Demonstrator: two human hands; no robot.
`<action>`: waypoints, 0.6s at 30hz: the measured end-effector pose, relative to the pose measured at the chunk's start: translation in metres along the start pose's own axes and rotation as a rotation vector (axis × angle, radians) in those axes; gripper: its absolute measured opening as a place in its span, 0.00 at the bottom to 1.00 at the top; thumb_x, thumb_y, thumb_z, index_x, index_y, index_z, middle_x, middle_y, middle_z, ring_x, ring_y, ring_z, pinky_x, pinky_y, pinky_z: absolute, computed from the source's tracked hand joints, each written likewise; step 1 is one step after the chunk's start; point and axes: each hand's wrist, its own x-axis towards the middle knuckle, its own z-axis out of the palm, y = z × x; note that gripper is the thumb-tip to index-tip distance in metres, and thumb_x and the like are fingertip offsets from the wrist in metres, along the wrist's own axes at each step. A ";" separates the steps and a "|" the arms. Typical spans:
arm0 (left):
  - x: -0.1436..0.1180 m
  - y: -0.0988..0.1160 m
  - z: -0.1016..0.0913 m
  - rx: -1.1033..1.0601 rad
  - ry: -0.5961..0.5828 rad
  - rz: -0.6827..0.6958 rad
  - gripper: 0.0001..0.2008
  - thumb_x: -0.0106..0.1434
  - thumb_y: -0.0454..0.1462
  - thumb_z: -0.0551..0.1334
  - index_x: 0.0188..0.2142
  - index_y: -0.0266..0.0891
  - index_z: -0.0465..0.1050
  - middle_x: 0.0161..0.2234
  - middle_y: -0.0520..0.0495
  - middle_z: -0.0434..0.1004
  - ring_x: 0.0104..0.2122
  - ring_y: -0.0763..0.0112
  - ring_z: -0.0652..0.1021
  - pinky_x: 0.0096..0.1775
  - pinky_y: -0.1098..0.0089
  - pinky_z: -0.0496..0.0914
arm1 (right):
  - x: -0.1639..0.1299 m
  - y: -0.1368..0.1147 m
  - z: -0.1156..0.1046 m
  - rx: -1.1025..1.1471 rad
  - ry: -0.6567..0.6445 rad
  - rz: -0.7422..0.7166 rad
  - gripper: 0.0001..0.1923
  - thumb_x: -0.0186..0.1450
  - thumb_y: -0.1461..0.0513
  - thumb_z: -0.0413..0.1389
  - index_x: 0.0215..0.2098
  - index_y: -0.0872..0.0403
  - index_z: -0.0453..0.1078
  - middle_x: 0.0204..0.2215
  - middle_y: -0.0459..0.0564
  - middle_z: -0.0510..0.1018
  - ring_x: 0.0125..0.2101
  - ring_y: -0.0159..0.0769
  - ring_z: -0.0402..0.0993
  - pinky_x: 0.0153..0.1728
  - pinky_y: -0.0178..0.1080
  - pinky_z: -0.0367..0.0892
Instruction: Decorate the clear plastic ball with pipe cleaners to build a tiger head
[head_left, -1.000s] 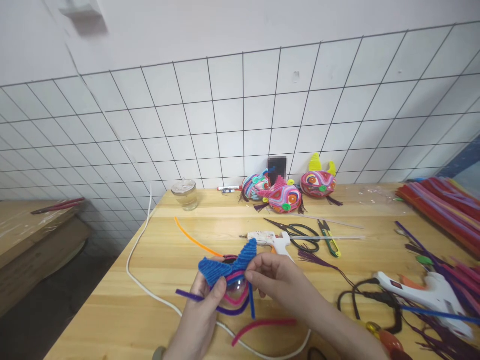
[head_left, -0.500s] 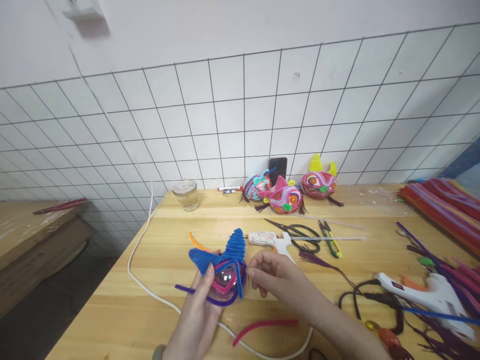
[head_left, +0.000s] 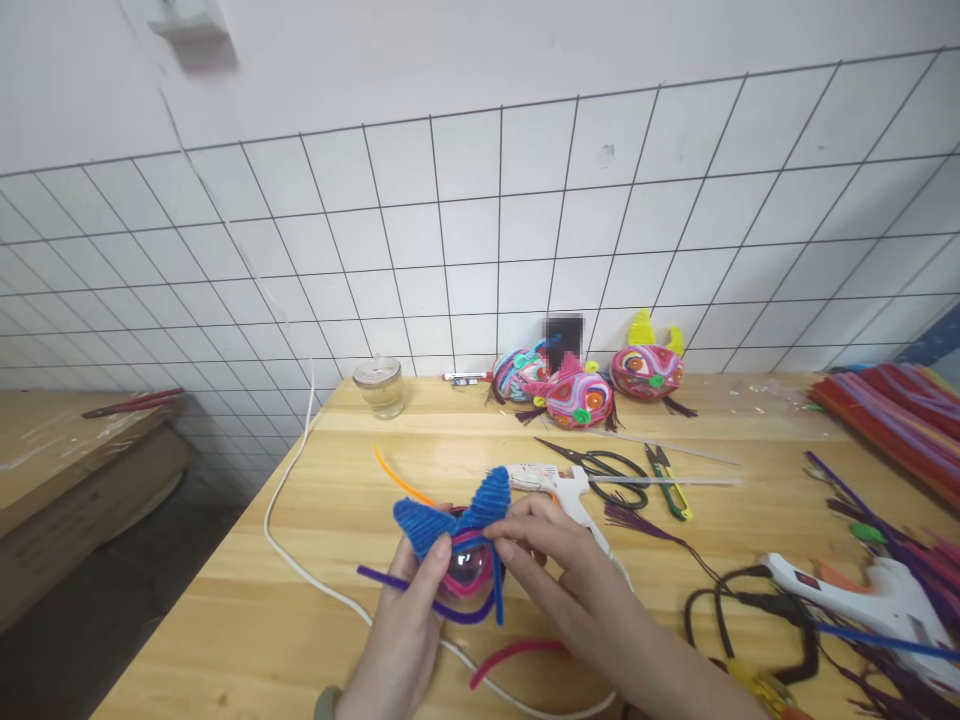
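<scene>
Ornament (head_left: 461, 545) sat between both hands above the counter (head_left: 345, 500), at about 6 o'clock of the scene. Judged by the three finished fish (head_left: 581, 385) against the wall at 12 o'clock, it looked roughly half made: two blue fins were already on its clear ball, pink and blue stems ringed it, but a purple stem (head_left: 390, 580) trailed loose and no eye or tassel showed. Glue gun (head_left: 559, 485) lay just beyond the hands at 1 o'clock, with scissors (head_left: 607, 470) past it. Left hand (head_left: 405, 640) had its grip closed on the ornament from below, thumb on the front. Right hand (head_left: 559, 560) pinched the ornament's right side with its fingertips. Pink stem (head_left: 517, 655) lay unused near the right wrist.
</scene>
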 end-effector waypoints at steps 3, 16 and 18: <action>0.001 -0.002 -0.003 0.052 0.000 0.022 0.25 0.53 0.42 0.68 0.50 0.42 0.70 0.42 0.45 0.81 0.48 0.58 0.76 0.52 0.60 0.67 | 0.001 0.003 0.001 0.000 0.018 0.031 0.09 0.67 0.63 0.51 0.38 0.51 0.74 0.31 0.48 0.70 0.33 0.35 0.66 0.35 0.36 0.62; 0.002 -0.010 -0.020 0.463 -0.031 0.244 0.19 0.57 0.44 0.65 0.47 0.44 0.71 0.46 0.47 0.78 0.46 0.64 0.76 0.47 0.69 0.70 | 0.003 0.013 0.011 0.186 0.080 0.323 0.10 0.57 0.56 0.59 0.24 0.55 0.69 0.22 0.45 0.69 0.25 0.33 0.64 0.26 0.35 0.59; 0.001 -0.009 -0.018 0.478 -0.028 0.251 0.20 0.57 0.45 0.64 0.48 0.43 0.70 0.46 0.46 0.78 0.47 0.64 0.76 0.48 0.69 0.71 | 0.003 0.012 0.011 0.165 0.084 0.317 0.10 0.57 0.56 0.58 0.24 0.55 0.69 0.23 0.45 0.69 0.25 0.33 0.63 0.26 0.35 0.59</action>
